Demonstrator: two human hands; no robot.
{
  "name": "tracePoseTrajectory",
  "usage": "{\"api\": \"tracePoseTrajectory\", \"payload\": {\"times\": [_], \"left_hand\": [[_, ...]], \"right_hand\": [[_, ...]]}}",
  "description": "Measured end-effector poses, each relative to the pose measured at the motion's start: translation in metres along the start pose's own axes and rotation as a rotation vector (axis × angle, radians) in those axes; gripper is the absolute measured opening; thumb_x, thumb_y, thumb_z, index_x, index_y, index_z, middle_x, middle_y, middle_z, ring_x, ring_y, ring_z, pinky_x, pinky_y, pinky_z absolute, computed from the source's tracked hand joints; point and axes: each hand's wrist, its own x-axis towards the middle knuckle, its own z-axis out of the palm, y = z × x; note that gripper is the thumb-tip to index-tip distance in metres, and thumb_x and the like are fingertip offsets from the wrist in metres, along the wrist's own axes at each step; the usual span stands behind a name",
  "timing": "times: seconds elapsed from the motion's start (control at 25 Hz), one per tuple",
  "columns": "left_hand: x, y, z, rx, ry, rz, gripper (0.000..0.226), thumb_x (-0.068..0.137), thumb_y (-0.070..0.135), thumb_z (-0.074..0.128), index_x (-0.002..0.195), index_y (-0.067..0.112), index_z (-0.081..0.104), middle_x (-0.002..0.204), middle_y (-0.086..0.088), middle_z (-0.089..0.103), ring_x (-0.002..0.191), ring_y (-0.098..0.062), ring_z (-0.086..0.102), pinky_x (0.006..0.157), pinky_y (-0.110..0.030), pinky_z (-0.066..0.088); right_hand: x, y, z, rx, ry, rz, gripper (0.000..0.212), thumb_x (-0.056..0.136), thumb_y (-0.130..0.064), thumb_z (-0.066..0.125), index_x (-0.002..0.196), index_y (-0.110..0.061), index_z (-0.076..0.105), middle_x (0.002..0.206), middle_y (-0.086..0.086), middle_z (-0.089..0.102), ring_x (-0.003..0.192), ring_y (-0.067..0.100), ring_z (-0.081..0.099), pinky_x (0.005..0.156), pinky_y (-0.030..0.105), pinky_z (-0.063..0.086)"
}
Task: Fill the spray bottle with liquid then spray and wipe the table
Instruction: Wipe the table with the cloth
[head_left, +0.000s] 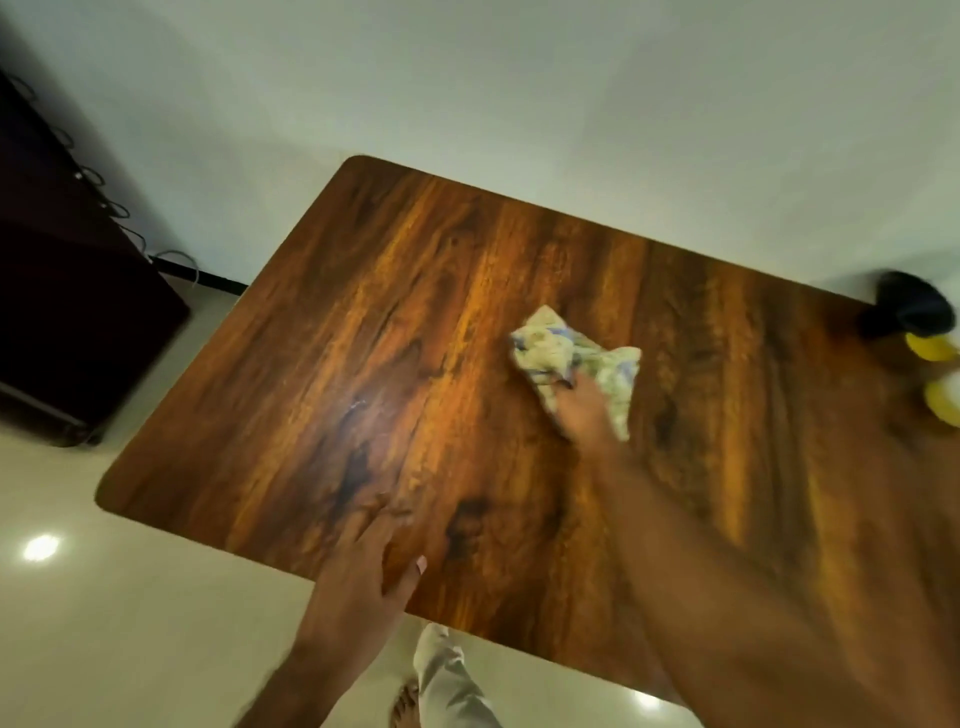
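Wood-grain table (363, 338): right hand (584, 410) clutches crumpled cloth (566, 353); left hand (363, 566) lies flat, fingers spread.

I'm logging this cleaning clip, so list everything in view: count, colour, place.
table: one, brown wood grain, fills the middle of the view
cloth: one, pale with blue and green print, crumpled on the table right of centre
black object: one, blurred, at the table's far right edge
yellow objects: two, blurred, just nearer than the black one
dark cabinet: one, on the floor at left
floor: pale glossy tiles
wall: pale, behind the table
left hand: flat on the table's near edge
right hand: pressing on the cloth
leg and foot: pale trousers, bottom centre
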Motion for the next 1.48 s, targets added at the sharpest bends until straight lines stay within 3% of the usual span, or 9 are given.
{"api": "tracePoseTrajectory", "payload": {"times": [0.08, 0.2, 0.4, 0.56, 0.68, 0.96, 1.08, 1.32, 1.48], "left_hand": [[-0.016, 0.009, 0.014, -0.045, 0.028, 0.031, 0.039, 0.087, 0.028, 0.073, 0.123, 0.032, 0.06, 0.132, 0.01, 0.05, 0.129, -0.013, 0.047, 0.105, -0.033, 0.044], [-0.033, 0.027, 0.032, -0.066, 0.039, 0.078, 0.036, 0.082, 0.028, 0.076, 0.116, 0.029, 0.064, 0.119, 0.012, 0.054, 0.116, -0.008, 0.049, 0.084, -0.034, 0.052], [-0.051, 0.069, 0.062, -0.07, -0.019, 0.064, 0.037, 0.068, 0.047, 0.065, 0.1, 0.062, 0.054, 0.104, 0.01, 0.062, 0.088, -0.016, 0.065, 0.066, -0.031, 0.054], [-0.046, 0.13, 0.124, -0.024, -0.094, 0.06, 0.041, 0.077, 0.036, 0.077, 0.108, 0.048, 0.054, 0.118, 0.01, 0.059, 0.108, -0.017, 0.061, 0.081, -0.024, 0.051], [-0.038, 0.18, 0.174, -0.018, -0.115, 0.092, 0.039, 0.085, 0.035, 0.073, 0.115, 0.047, 0.052, 0.119, 0.016, 0.054, 0.102, -0.001, 0.055, 0.075, -0.011, 0.043], [-0.058, 0.264, 0.248, -0.011, -0.2, 0.145, 0.041, 0.092, 0.035, 0.065, 0.132, 0.032, 0.056, 0.126, 0.022, 0.049, 0.118, 0.001, 0.049, 0.102, -0.021, 0.042], [-0.064, 0.275, 0.256, 0.021, -0.155, 0.117, 0.039, 0.093, 0.031, 0.065, 0.131, 0.029, 0.058, 0.126, 0.015, 0.055, 0.113, -0.006, 0.055, 0.098, -0.027, 0.049], [-0.062, 0.304, 0.286, 0.186, -0.165, 0.179, 0.044, 0.087, 0.03, 0.072, 0.129, 0.024, 0.059, 0.125, 0.002, 0.058, 0.117, -0.019, 0.056, 0.098, -0.037, 0.05], [-0.074, 0.334, 0.304, 0.174, -0.271, 0.309, 0.046, 0.09, 0.035, 0.068, 0.134, 0.033, 0.054, 0.128, 0.011, 0.052, 0.099, -0.002, 0.052, 0.09, -0.017, 0.044]], "right_hand": [[-0.06, -0.022, 0.03, -0.031, -0.121, -0.219, 0.054, 0.091, -0.044, 0.053, 0.138, -0.016, 0.05, 0.142, 0.009, 0.051, 0.132, 0.031, 0.044, 0.115, 0.041, 0.027], [-0.138, -0.021, 0.038, -0.096, -0.461, -0.527, 0.043, 0.091, -0.024, 0.06, 0.133, -0.015, 0.055, 0.133, 0.013, 0.058, 0.123, 0.031, 0.052, 0.104, 0.038, 0.039], [-0.132, 0.05, -0.034, -0.449, -0.601, -0.933, 0.041, 0.09, -0.013, 0.06, 0.131, -0.017, 0.057, 0.124, 0.017, 0.059, 0.112, 0.035, 0.052, 0.095, 0.045, 0.044], [-0.067, 0.136, -0.102, -0.54, -0.538, -0.913, 0.043, 0.093, -0.017, 0.056, 0.136, -0.02, 0.053, 0.131, 0.014, 0.055, 0.12, 0.031, 0.049, 0.1, 0.041, 0.038], [-0.001, 0.194, -0.154, -0.492, -0.436, -0.809, 0.041, 0.093, -0.025, 0.056, 0.133, -0.019, 0.056, 0.132, 0.013, 0.057, 0.12, 0.031, 0.052, 0.103, 0.04, 0.041], [0.057, 0.352, -0.257, -0.17, 0.019, -0.103, 0.044, 0.097, -0.038, 0.051, 0.135, -0.017, 0.053, 0.131, 0.014, 0.06, 0.121, 0.036, 0.054, 0.101, 0.041, 0.041], [0.015, 0.353, -0.244, -0.093, -0.017, 0.065, 0.05, 0.097, -0.042, 0.047, 0.141, -0.018, 0.045, 0.137, 0.014, 0.055, 0.123, 0.036, 0.052, 0.103, 0.043, 0.04], [-0.113, 0.385, -0.225, -0.279, -0.474, -0.616, 0.04, 0.092, -0.03, 0.054, 0.132, -0.027, 0.053, 0.129, 0.006, 0.058, 0.118, 0.026, 0.053, 0.1, 0.041, 0.043], [-0.076, 0.439, -0.296, -0.571, -0.442, -0.786, 0.039, 0.092, -0.029, 0.055, 0.13, -0.029, 0.054, 0.131, 0.003, 0.056, 0.12, 0.023, 0.05, 0.101, 0.042, 0.043]]}}
